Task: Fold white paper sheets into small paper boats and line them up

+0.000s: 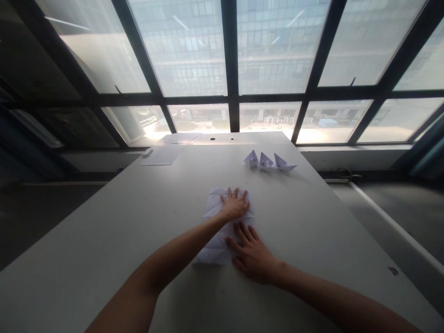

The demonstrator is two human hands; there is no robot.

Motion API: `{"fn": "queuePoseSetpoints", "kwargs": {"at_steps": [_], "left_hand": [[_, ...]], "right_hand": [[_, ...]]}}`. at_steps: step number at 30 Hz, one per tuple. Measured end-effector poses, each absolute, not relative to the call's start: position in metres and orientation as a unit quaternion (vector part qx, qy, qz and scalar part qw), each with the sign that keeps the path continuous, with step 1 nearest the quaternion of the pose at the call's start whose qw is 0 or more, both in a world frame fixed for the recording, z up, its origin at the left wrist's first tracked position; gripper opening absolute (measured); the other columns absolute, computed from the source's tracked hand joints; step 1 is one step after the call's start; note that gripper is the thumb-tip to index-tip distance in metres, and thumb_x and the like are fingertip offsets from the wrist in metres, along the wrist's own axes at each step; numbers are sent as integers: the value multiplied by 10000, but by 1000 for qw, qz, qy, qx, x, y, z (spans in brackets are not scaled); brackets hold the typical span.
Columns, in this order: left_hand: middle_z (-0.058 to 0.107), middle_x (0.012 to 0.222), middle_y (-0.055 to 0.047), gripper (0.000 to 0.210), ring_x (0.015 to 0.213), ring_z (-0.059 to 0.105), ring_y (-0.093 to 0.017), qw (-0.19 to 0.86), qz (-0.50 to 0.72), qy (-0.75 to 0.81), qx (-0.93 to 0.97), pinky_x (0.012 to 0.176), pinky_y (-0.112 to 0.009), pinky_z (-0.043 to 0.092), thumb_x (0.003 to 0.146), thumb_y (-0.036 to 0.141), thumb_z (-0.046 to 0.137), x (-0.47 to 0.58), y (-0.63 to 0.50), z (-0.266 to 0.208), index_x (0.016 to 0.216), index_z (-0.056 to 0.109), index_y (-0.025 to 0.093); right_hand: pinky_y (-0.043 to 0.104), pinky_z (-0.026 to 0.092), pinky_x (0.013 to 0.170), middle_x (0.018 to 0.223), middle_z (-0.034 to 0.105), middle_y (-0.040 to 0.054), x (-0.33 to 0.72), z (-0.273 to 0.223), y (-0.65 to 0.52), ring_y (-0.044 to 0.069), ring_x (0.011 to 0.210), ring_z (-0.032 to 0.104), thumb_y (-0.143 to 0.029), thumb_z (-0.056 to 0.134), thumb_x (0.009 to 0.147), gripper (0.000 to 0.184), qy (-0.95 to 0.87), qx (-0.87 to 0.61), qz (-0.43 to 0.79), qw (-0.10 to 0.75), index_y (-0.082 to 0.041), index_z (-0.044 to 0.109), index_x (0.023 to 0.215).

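Note:
A creased sheet of white paper (215,240) lies unfolded on the white table (138,231) in front of me, with fold lines running across it. My left hand (235,206) rests palm down on its upper right part, fingers spread. Lower down, my right hand (251,254) lies over the sheet's right edge with its fingers stretched out and apart. Neither hand grips anything. The hands and left forearm hide part of the paper's right side and middle.
Three folded paper boats (266,162) stand in a row at the back right of the table. Flat paper sheets (161,156) lie at the back left, with a small white object (147,152) beside them. Large framed windows (267,46) rise behind the table.

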State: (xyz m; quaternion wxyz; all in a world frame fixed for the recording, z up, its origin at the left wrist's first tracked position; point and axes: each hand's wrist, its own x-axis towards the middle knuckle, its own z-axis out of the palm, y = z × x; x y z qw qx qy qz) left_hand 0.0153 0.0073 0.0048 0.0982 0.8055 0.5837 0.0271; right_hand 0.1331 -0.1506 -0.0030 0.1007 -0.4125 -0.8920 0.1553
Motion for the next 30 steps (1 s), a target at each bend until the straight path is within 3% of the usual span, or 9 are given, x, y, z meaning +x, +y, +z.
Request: {"fn": "queuePoseSetpoints", "kwargs": {"at_steps": [5, 8, 11, 15, 20, 22, 25, 27, 30], "left_hand": [[194, 1619, -53, 603, 1475, 65, -409, 48, 69, 569, 818, 1048, -770, 40, 965, 564, 267, 13, 11, -9, 1527, 274, 346], [141, 1631, -38, 603, 1480, 55, -396, 38, 64, 579, 812, 1055, -761, 60, 964, 584, 264, -12, 19, -12, 1525, 272, 362], [107, 1635, -30, 604, 1484, 43, -383, 36, 43, 592, 804, 1061, -754, 68, 971, 587, 245, -48, 26, -9, 1531, 257, 358], [116, 1634, -49, 606, 1488, 40, -365, 38, 26, 602, 797, 1068, -740, 62, 981, 586, 240, -95, 33, -3, 1537, 235, 346], [98, 1635, -68, 656, 1481, -7, -396, 60, 26, 612, 788, 1044, -762, 44, 952, 642, 292, -106, 48, 15, 1538, 223, 354], [91, 1636, -62, 642, 1488, 6, -371, 58, 67, 598, 797, 1068, -737, 76, 969, 615, 264, -92, 56, 22, 1546, 195, 343], [228, 1605, -99, 589, 1483, 133, -335, 48, 137, 592, 793, 1121, -653, 144, 1004, 536, 233, -62, 61, 23, 1530, 283, 276], [323, 1568, -104, 537, 1472, 200, -300, 31, 170, 574, 800, 1157, -578, 157, 1015, 464, 272, -44, 59, 16, 1495, 364, 241], [396, 1527, -106, 482, 1454, 261, -253, 21, 211, 549, 809, 1179, -489, 184, 1022, 377, 292, -28, 52, -1, 1449, 423, 196]], "right_hand": [[591, 100, 1160, 1624, 36, 150, 121, 0, -155, 362, 1482, -7, -428, 487, 963, 618, -891, -409, 171, 101, -266, 290, 1526], [571, 108, 1170, 1618, 127, 152, 117, 10, -160, 337, 1487, 36, -457, 452, 978, 582, -909, -354, 194, 108, -243, 335, 1506], [504, 145, 1187, 1594, 251, 129, 114, 17, -164, 278, 1483, 147, -458, 431, 988, 524, -920, -294, 222, 132, -231, 413, 1460], [424, 263, 1165, 1502, 437, 91, 116, 16, -148, 228, 1418, 327, -313, 506, 953, 377, -891, -328, 221, 223, -232, 567, 1316], [359, 469, 966, 1155, 661, 87, 135, 15, -75, 205, 1061, 616, -204, 497, 912, 269, -788, -453, 192, 370, -212, 665, 1120], [338, 506, 856, 1029, 676, 73, 147, 19, -35, 183, 843, 649, -185, 477, 895, 275, -748, -509, 159, 396, -196, 671, 1089], [337, 499, 854, 1088, 655, 89, 165, 26, 23, 170, 758, 636, -176, 484, 868, 275, -707, -563, 97, 416, -173, 675, 1066], [342, 493, 867, 1170, 633, 113, 175, 28, 57, 188, 802, 643, -171, 496, 860, 307, -682, -596, 65, 419, -164, 651, 1126], [359, 473, 913, 1257, 593, 146, 184, 27, 95, 247, 1018, 624, -142, 520, 847, 381, -668, -620, 35, 411, -150, 602, 1218]]}}
